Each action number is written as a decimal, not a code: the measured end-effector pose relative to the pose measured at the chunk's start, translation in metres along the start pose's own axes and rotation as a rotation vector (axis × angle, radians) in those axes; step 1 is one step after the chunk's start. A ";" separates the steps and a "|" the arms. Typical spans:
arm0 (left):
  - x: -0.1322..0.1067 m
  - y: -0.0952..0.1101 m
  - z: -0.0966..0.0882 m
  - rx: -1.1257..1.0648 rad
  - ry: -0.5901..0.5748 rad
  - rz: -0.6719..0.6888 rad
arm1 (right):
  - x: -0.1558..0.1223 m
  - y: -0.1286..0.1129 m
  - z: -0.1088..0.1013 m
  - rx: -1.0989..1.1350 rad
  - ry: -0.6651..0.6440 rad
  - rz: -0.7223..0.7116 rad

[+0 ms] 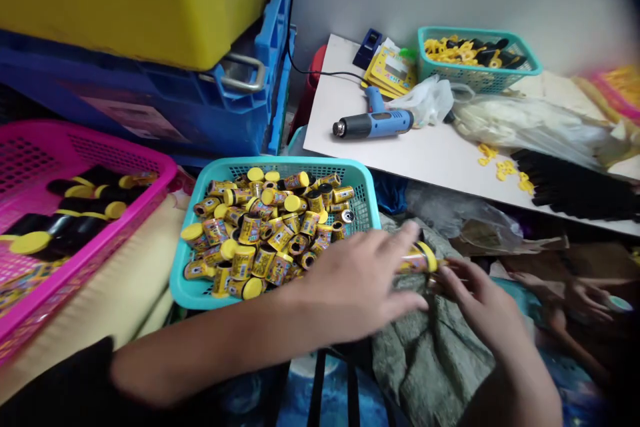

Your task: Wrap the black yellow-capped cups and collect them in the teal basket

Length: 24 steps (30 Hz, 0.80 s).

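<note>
My left hand (357,280) reaches across the front right of a turquoise basket (373,203), its fingers stretched out and the thumb apart. Just past its fingertips is a small tube (414,261) with a yellow printed label and a yellow band at one end. The fingers of my right hand (475,293) close on the banded end of that tube; their exact grip is blurred. Several similar short tubes (243,261), many with yellow caps, lie heaped in the turquoise basket. Grey-green cloth (425,347) spreads beneath both hands.
At left, a pink basket (150,153) holds black and yellow tubes. Blue crates (200,113) rise behind. The white table (325,107) carries a heat gun (373,123), a teal basket (530,70) and plastic bags. Another person's hands (590,300) are at far right.
</note>
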<state>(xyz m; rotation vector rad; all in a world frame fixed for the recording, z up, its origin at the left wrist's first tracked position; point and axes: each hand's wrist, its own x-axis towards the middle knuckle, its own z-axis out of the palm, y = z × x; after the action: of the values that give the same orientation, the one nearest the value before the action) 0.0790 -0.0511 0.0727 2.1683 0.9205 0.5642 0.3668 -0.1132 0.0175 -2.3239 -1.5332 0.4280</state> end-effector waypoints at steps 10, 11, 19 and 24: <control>-0.005 -0.089 -0.036 0.760 -0.008 -0.327 | 0.066 -0.165 0.054 -0.092 -0.235 -0.779; -0.006 -0.103 -0.040 0.792 -0.029 -0.359 | 0.074 -0.182 0.070 -0.191 -0.316 -0.863; 0.009 -0.130 -0.045 0.664 -0.121 -0.139 | 0.091 -0.198 0.112 -0.447 -0.395 -0.933; 0.013 -0.126 -0.056 0.462 0.025 -0.392 | 0.064 -0.186 0.109 -0.439 -0.334 -0.840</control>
<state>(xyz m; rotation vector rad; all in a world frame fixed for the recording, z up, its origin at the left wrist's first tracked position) -0.0030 0.0459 0.0173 2.2809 1.5661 0.1957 0.1917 0.0256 -0.0060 -1.6526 -2.7878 0.2727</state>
